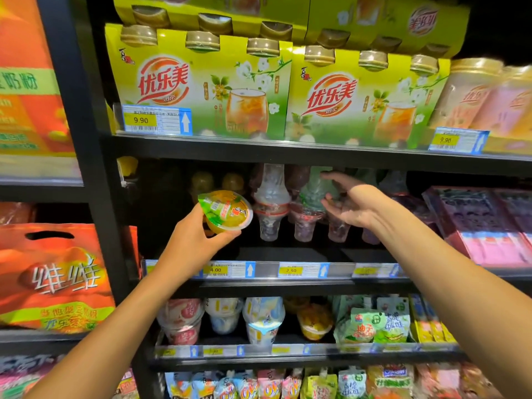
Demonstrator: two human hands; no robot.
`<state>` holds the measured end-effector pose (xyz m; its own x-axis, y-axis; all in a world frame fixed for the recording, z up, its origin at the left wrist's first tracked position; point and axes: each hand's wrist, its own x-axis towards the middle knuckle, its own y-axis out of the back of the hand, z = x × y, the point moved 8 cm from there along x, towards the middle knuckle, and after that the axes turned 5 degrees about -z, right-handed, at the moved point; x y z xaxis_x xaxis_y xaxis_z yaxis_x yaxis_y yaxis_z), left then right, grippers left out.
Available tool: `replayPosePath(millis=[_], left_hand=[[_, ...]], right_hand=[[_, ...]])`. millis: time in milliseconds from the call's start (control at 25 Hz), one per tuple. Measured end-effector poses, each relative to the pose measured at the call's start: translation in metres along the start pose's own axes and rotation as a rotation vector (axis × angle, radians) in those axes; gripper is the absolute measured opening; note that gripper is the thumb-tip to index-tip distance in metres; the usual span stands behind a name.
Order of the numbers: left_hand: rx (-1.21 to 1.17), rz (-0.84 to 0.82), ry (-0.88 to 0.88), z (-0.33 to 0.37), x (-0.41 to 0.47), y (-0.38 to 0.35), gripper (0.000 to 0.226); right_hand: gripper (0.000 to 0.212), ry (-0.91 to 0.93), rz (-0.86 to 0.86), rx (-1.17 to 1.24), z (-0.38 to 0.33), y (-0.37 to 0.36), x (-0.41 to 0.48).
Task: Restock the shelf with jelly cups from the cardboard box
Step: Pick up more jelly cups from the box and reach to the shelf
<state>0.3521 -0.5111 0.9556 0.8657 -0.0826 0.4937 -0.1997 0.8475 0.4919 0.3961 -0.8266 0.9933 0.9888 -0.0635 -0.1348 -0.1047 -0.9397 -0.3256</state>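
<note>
My left hand (195, 236) grips a yellow jelly cup (227, 211) tilted on its side, its printed lid facing me, just in front of the dark middle shelf (288, 254). Two more yellow jelly cups (218, 182) stand deep at the back of that shelf. My right hand (349, 201) reaches into the same shelf with fingers spread and loose, beside a stacked clear cup (312, 197), holding nothing. The cardboard box is not in view.
Stacked clear cone-shaped cups (270, 203) fill the middle shelf right of the jelly cup. Green milk-tea packs (201, 87) sit on the shelf above, small dessert cups (181, 321) below. Pink boxes (483, 226) lie at the right. A black upright post (98, 168) borders the left.
</note>
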Motion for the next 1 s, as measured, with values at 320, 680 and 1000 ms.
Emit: replayPosePath(millis=[320, 680, 1000], left_hand=[[0.022, 0.007, 0.026, -0.004, 0.002, 0.005, 0.049], [0.057, 0.005, 0.054, -0.010, 0.005, 0.006, 0.048], [0.135, -0.017, 0.119, -0.023, 0.011, 0.004, 0.048]], right_hand=[[0.030, -0.125, -0.002, -0.168, 0.005, 0.011, 0.022], [0.041, 0.195, 0.104, -1.231, -0.019, 0.008, 0.037], [0.088, 0.304, 0.115, -1.326, -0.021, -0.003, 0.050]])
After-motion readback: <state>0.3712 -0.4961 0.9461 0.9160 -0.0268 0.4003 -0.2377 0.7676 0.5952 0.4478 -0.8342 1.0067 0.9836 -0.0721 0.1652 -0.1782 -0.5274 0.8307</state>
